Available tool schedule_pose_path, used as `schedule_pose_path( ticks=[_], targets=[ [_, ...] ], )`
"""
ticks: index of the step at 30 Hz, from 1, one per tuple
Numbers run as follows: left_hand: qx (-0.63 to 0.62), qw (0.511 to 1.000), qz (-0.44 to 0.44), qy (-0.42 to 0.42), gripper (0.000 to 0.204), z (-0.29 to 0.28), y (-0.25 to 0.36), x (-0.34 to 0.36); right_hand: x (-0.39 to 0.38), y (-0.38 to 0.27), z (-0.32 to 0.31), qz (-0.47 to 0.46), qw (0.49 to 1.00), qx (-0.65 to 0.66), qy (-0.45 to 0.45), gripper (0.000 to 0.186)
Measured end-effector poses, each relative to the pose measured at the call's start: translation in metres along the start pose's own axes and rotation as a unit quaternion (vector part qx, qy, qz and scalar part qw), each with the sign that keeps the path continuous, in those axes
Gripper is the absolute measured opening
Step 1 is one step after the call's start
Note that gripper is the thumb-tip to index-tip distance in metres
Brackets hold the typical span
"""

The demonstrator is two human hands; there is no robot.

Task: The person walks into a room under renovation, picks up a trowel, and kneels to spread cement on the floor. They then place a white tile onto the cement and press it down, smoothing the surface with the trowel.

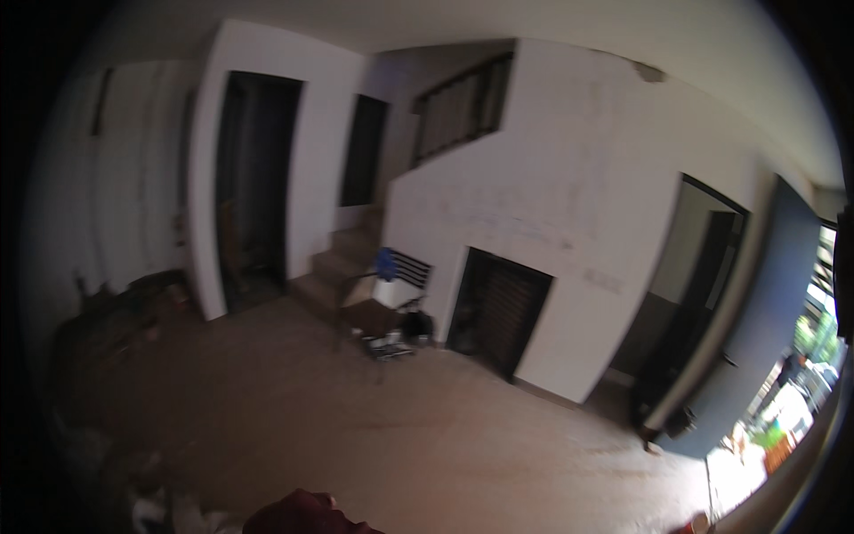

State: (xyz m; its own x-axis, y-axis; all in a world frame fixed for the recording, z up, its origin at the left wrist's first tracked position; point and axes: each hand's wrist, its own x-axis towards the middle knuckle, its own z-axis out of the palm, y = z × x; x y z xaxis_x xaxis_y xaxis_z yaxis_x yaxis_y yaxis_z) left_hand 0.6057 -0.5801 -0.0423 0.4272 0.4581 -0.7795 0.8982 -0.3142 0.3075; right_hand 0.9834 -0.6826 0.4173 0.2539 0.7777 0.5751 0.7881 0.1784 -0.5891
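Observation:
At the lower edge a dark maroon cloth shape, likely my sleeve, pokes into view. A small skin-toned patch shows at its tip, too blurred for me to make out fingers. Near the lower right edge, a small reddish-tan shape is cut off by the frame; it may be part of my right hand. Nothing held can be made out in either place. Farther off stands a metal chair with a slatted back. A blue cloth or bag hangs on it, above a white object.
Steps rise behind the chair. A low dark opening sits in the white wall. At the right a grey-blue door stands open onto bright daylight. Dark clutter lies along the left wall. Bare brown floor spreads between.

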Motion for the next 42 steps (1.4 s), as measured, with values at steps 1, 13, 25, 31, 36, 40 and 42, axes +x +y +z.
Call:
schedule_pose_path(
  ticks=[1, 13, 25, 31, 36, 40, 42],
  targets=[
    [-0.025, 0.999, -0.026, 0.008, 0.064, 0.011, -0.023, -0.019, 0.015, -0.012, 0.018, -0.018, 1.0, 0.012, -0.013, 0.025],
    [-0.274, 0.947, -0.154, 0.065, 0.069, 0.197, -0.086, -0.167, 0.057, -0.121, 0.125, -0.108, 0.985, 0.079, -0.106, 0.025],
    [-0.242, 0.965, -0.086, 0.048, 0.074, 0.188, -0.061, -0.146, -0.191, 0.073, 0.044, 0.09, 0.987, 0.094, -0.094, 0.024],
    [-0.214, 0.976, 0.003, -0.045, 0.077, 0.1, 0.025, -0.114, -0.633, 0.148, -0.063, 0.6, 0.796, -0.063, -0.042, 0.024],
    [0.128, 0.972, 0.078, -0.181, 0.08, 0.08, 0.161, -0.056, -0.925, 0.016, -0.039, 0.848, 0.527, -0.049, 0.04, 0.023],
    [0.192, 0.921, 0.138, -0.309, 0.075, 0.104, 0.279, -0.003, -0.986, -0.09, 0.02, 0.916, 0.361, 0.027, 0.172, 0.023],
    [0.246, 0.909, 0.146, -0.304, 0.066, 0.126, 0.347, 0.021, -0.976, -0.123, 0.056, 0.918, 0.303, 0.074, 0.244, 0.023]
  ],
)
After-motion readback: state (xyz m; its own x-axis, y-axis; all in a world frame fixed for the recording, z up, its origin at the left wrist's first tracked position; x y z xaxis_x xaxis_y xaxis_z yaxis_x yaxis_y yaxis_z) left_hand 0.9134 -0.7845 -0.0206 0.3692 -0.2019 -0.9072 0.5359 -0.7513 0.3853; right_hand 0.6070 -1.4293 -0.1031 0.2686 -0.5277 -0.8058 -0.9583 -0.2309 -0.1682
